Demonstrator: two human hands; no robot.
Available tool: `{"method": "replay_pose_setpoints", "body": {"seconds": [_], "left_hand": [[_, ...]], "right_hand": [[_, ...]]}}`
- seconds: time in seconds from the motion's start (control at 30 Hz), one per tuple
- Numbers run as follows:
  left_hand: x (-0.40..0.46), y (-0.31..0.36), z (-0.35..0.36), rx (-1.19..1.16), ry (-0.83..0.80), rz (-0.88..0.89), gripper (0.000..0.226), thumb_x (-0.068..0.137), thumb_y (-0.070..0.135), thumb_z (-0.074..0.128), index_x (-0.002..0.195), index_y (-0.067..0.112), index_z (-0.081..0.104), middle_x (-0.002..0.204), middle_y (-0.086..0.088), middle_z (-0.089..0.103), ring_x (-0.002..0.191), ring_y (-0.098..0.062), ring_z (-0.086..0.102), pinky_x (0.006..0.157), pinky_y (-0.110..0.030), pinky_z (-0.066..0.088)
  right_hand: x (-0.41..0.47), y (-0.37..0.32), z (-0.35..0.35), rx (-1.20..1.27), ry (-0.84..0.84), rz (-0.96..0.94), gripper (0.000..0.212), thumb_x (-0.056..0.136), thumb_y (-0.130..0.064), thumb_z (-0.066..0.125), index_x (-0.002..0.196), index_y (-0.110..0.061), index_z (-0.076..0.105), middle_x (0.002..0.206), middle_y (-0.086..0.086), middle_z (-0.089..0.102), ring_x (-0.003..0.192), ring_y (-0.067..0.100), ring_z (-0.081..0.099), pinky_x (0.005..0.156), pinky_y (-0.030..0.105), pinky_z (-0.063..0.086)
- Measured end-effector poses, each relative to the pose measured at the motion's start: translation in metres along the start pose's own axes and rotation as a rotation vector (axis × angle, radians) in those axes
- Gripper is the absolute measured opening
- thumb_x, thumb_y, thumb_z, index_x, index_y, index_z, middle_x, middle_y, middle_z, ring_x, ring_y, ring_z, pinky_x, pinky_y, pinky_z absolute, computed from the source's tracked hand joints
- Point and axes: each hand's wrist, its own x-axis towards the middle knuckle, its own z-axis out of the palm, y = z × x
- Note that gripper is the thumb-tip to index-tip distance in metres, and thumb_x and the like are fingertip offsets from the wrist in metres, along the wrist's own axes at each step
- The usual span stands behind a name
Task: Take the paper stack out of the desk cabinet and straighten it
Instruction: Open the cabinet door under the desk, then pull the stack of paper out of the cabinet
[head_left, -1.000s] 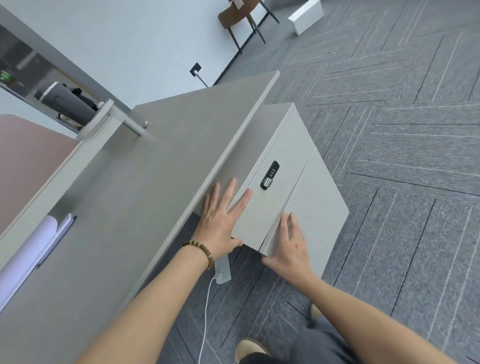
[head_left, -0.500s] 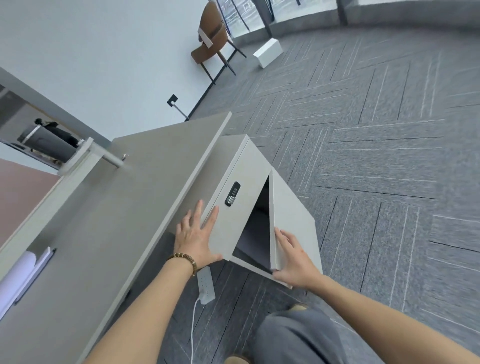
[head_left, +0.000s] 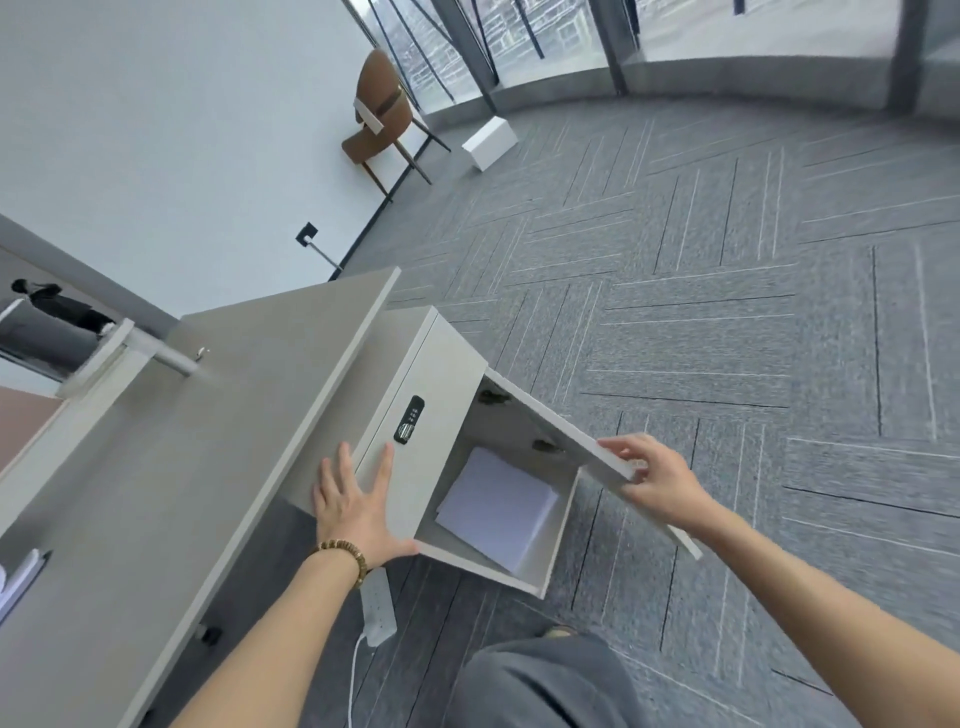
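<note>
A light grey desk cabinet (head_left: 415, 374) stands beside the desk, with a keypad lock (head_left: 408, 427) on its front. Its door (head_left: 550, 421) is swung wide open to the right. Inside, a white paper stack (head_left: 493, 506) lies flat on the cabinet floor, slightly askew. My left hand (head_left: 358, 501) rests flat with spread fingers on the cabinet front, left of the opening. My right hand (head_left: 649, 475) grips the free edge of the open door. Neither hand touches the paper.
The grey desk top (head_left: 208, 441) runs along the left. A white power strip (head_left: 378, 608) with its cable lies on the carpet under the cabinet. My knee (head_left: 540, 686) is low in front. A brown chair (head_left: 384, 114) and white box (head_left: 488, 143) stand far off.
The cabinet door went from shut to wide open, pulled by my right hand, which moved right with it. The paper stack inside has come into sight. My left hand stayed on the cabinet front.
</note>
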Motion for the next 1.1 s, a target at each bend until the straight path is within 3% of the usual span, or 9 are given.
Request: {"method": "replay_pose_setpoints", "body": {"seconds": [0.03,0.1,0.23,0.43,0.57,0.7,0.9,0.97,1.1], "left_hand": [[0.000,0.001,0.002,-0.006,0.011,-0.004,0.142,0.052,0.076,0.071,0.153,0.037,-0.021,0.159,-0.024,-0.024,0.147,-0.051,-0.011,0.121,-0.058,0.005],[0.001,0.001,0.005,-0.015,0.039,-0.015,0.141,0.051,0.076,0.070,0.153,0.038,-0.019,0.158,-0.023,-0.023,0.147,-0.051,-0.009,0.121,-0.058,0.007],[0.005,0.005,0.009,0.008,0.065,-0.048,0.142,0.051,0.079,0.070,0.153,0.037,-0.021,0.158,-0.024,-0.023,0.147,-0.050,-0.007,0.121,-0.057,0.009],[0.008,0.006,0.012,0.008,0.066,-0.065,0.143,0.051,0.078,0.070,0.152,0.036,-0.024,0.158,-0.024,-0.022,0.148,-0.049,-0.008,0.121,-0.058,0.008],[0.007,0.007,0.013,-0.032,0.088,-0.074,0.142,0.050,0.078,0.069,0.153,0.036,-0.018,0.159,-0.023,-0.020,0.147,-0.049,-0.008,0.120,-0.058,0.007],[0.004,0.010,0.009,-0.087,0.091,-0.082,0.132,0.056,0.082,0.062,0.155,0.037,-0.013,0.161,-0.023,-0.017,0.148,-0.049,-0.007,0.120,-0.058,0.006],[-0.009,0.031,0.012,-0.305,0.206,-0.004,0.105,0.073,0.071,0.060,0.157,0.032,0.010,0.164,-0.020,-0.013,0.150,-0.040,-0.015,0.118,-0.056,-0.011],[-0.015,0.043,0.020,-0.384,0.237,0.088,0.095,0.081,0.060,0.061,0.157,0.026,0.017,0.165,-0.017,-0.009,0.152,-0.035,-0.010,0.123,-0.053,-0.003],[-0.011,0.072,0.043,-0.524,0.121,0.140,0.084,0.090,0.051,0.056,0.158,0.023,0.015,0.166,-0.011,0.000,0.153,-0.028,0.004,0.124,-0.040,0.016]], "right_hand": [[0.006,-0.001,-0.013,-0.028,0.029,0.005,0.051,0.078,-0.001,0.068,0.124,-0.023,0.066,0.111,-0.007,0.061,0.108,0.013,0.061,0.079,0.014,0.047],[0.021,-0.007,-0.034,-0.111,0.057,0.013,0.050,0.078,-0.012,0.070,0.127,-0.020,0.063,0.114,-0.002,0.060,0.111,0.019,0.059,0.086,0.024,0.046],[0.052,-0.024,-0.059,-0.377,-0.001,0.043,0.078,0.071,-0.052,0.077,0.136,-0.017,0.052,0.125,0.004,0.056,0.118,0.026,0.054,0.100,0.042,0.046],[0.082,-0.039,-0.066,-0.961,0.036,-0.002,0.099,0.066,-0.086,0.048,0.139,-0.020,0.045,0.133,0.009,0.054,0.123,0.033,0.047,0.106,0.053,0.033],[0.092,-0.038,-0.052,-1.071,0.005,-0.002,0.116,0.063,-0.089,0.044,0.153,-0.018,0.023,0.143,0.015,0.044,0.135,0.037,0.037,0.113,0.071,0.010],[0.095,-0.047,-0.038,-1.131,0.010,0.017,0.114,0.068,-0.087,0.044,0.153,-0.015,0.021,0.142,0.016,0.045,0.136,0.036,0.037,0.110,0.078,0.002],[0.095,-0.064,-0.015,-1.139,-0.081,-0.026,0.100,0.079,-0.075,0.049,0.154,-0.013,0.025,0.157,0.021,0.027,0.147,0.042,0.017,0.114,0.071,0.010],[0.091,-0.069,-0.004,-1.133,-0.118,-0.062,0.095,0.082,-0.070,0.052,0.153,-0.014,0.027,0.159,0.022,0.025,0.150,0.041,0.013,0.116,0.069,0.010],[0.090,-0.070,0.025,-1.097,-0.173,-0.087,0.083,0.086,-0.062,0.055,0.150,-0.013,0.034,0.156,0.022,0.031,0.150,0.039,0.018,0.120,0.062,0.012]]}}
